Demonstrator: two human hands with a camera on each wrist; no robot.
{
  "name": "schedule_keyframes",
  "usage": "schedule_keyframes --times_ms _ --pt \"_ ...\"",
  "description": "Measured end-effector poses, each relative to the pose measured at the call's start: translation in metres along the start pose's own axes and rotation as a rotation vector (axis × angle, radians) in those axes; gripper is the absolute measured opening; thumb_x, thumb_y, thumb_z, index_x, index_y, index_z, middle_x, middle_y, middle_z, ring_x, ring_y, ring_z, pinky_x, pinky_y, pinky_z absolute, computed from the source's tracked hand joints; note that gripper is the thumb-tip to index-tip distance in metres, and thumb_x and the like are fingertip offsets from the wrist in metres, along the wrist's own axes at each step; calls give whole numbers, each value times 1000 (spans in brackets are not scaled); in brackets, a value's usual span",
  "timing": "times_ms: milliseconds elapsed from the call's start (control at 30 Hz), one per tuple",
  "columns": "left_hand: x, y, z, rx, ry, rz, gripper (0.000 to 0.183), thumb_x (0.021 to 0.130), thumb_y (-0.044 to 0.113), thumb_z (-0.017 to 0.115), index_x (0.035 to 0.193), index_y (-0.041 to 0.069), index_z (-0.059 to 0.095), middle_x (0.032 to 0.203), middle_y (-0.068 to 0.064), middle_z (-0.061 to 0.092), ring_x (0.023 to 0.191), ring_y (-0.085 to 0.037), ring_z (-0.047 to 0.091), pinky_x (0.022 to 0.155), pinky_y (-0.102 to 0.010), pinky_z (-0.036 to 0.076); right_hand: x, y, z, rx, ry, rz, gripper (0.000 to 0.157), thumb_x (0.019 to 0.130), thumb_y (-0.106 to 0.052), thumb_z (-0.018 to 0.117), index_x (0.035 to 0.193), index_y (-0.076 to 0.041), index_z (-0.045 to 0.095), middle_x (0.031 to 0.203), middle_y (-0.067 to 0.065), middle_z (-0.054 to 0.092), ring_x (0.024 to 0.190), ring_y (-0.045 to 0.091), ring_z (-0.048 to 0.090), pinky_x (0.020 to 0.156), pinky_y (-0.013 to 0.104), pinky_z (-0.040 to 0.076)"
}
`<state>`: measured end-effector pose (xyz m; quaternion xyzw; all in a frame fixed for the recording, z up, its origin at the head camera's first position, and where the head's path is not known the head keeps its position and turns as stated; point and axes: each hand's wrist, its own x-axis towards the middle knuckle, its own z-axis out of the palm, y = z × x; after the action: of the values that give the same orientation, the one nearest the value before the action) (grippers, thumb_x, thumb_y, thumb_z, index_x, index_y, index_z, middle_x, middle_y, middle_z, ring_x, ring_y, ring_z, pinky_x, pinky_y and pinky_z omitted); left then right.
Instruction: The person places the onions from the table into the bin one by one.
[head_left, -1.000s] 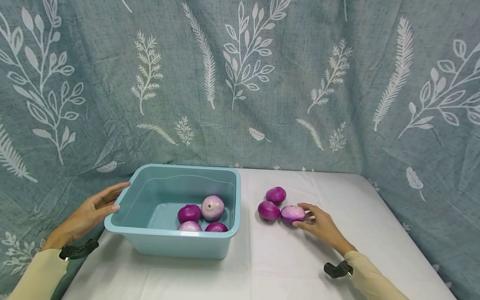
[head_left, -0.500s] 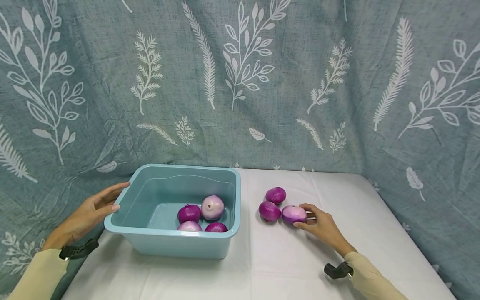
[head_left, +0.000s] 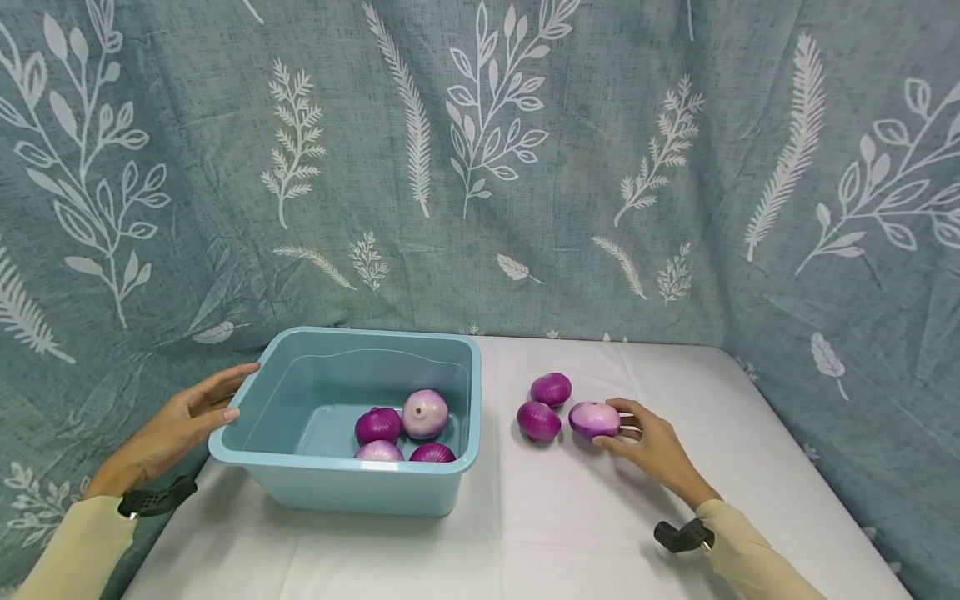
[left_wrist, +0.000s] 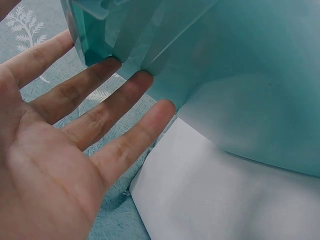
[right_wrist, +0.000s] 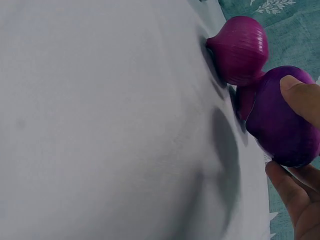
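In the head view, a pale blue plastic tub (head_left: 352,490) stands on the left of the table, several red onions inside. My left hand (head_left: 180,421) is at its left rim; in the left wrist view the nearly straight fingers (left_wrist: 132,130) touch the outer wall. With thumb and fingers, my right hand (head_left: 651,450) grips a purple-and-pale onion (head_left: 595,419) just above the cloth. Seen from the right wrist, the thumb lies on the onion's (right_wrist: 285,122) side and its shadow falls apart from it. Two darker onions, a nearer one (head_left: 538,422) and a farther one (head_left: 551,389), sit left of it.
A white cloth (head_left: 480,558) covers the table. A blue-green curtain (head_left: 570,250) with white leaf prints hangs behind and along both sides. Among the onions in the tub are a pale one (head_left: 425,415) and a dark one (head_left: 378,426).
My right hand has lifted the onion slightly and moved it right, away from the two darker ones. My left hand has stayed at the tub's rim.
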<state>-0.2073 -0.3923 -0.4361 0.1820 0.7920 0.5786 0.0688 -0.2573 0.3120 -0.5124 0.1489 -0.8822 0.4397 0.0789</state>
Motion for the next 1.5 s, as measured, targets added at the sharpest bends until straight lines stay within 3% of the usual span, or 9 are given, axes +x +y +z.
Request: schedule_keyframes --times_ms 533,733,933,1200,1400,1500 --pt "-1 2 0 4 1 -6 63 110 9 48 166 22 24 170 -7 15 138 10 28 97 -11 41 11 -25 -13 19 10 -55 68 83 -24 90 141 -9 58 131 19 63 110 31 70 91 34 57" --pt "-2 3 1 4 6 -17 63 110 9 50 166 24 24 170 -7 15 138 9 28 97 -11 41 17 -33 -9 42 1 -80 69 84 -19 89 143 -7 56 136 17 61 114 34 68 93 30 55" --pt "-2 4 1 14 14 -30 63 110 11 50 166 25 24 170 -7 15 141 2 26 97 -12 41 25 -48 -4 58 1 -109 70 83 -11 88 144 -4 55 137 19 59 116 36 66 94 35 55" --pt "-3 4 1 41 11 -48 63 110 12 50 166 25 23 171 -7 14 146 -5 23 105 -27 39 33 -68 -3 96 -5 -124 69 82 -26 90 142 -13 58 136 8 60 116 25 66 94 24 54" --pt "-2 3 0 46 9 -46 63 111 12 49 166 25 22 171 -6 13 147 -7 22 113 -58 32 40 -79 2 127 -10 -151 68 82 -24 90 142 -13 58 136 8 60 116 26 66 94 23 54" --pt "-2 3 1 36 8 -34 63 110 11 49 166 25 23 171 -5 14 146 -5 23 113 -44 38 43 -85 4 145 -14 -160 67 82 -23 90 141 -14 59 135 7 60 115 24 66 94 24 54"
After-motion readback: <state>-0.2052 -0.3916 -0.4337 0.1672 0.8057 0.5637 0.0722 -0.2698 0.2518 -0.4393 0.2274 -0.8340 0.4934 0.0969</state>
